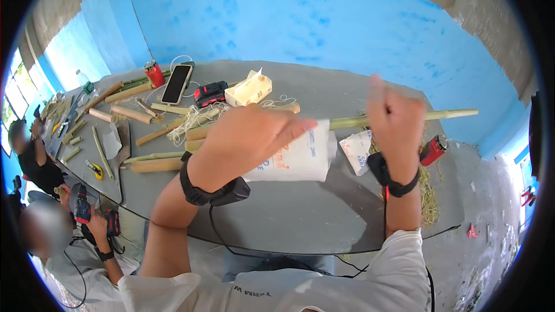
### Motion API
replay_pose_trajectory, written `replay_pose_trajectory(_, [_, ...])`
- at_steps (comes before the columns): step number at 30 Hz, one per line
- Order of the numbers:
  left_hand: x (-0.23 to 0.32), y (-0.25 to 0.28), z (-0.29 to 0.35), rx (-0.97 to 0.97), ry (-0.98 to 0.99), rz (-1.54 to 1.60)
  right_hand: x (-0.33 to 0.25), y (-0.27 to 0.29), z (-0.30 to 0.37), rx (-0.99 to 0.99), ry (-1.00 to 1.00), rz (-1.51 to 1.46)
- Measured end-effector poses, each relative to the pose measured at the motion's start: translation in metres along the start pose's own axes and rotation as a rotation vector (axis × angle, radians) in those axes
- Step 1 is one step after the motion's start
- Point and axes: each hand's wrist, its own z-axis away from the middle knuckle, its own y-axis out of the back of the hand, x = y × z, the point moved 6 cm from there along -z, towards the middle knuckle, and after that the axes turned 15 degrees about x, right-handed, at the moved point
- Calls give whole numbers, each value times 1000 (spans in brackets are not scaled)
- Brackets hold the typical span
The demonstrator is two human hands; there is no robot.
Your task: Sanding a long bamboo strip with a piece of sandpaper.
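Toward the middle of the table my left hand [245, 138] is closed on a white printed sheet [303, 162], one finger stretched along its upper edge. A slim green bamboo stick [350, 122] comes out beside the sheet and runs to the right; whether the sheet wraps round it is hidden. My right hand [396, 118] is closed at the stick with one finger raised, slightly blurred. Beyond it the stick's pale end [454, 114] sticks out. A torn piece of similar printed paper [357, 151] lies between my hands.
Cut bamboo pieces [132, 114] and string cover the left half, near a phone [176, 84], battery pack [210, 93], carton [248, 88] and yellow cutter [94, 169]. Red cans [154, 74] stand about. Shavings [429, 205] lie right. A co-worker holds a drill [82, 205] at left; another sits beyond.
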Motion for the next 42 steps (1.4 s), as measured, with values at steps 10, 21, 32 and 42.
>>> replay_pose_trajectory(10, [-7, -7, -1, -68, 87, 24, 20, 2, 6, 21, -105, -31])
replay_pose_trajectory(21, [-16, -6, 4, 63, 8, -170, 29, 4, 2, 10, -298, -121])
replay_pose_trajectory(32, [-20, -16, 7, 166, -45, -239, 14, -18, 19, -93, -116, -69])
replay_pose_trajectory(42, [-27, -5, 5, 133, -132, -328, 39, 7, -4, -76, -303, -54])
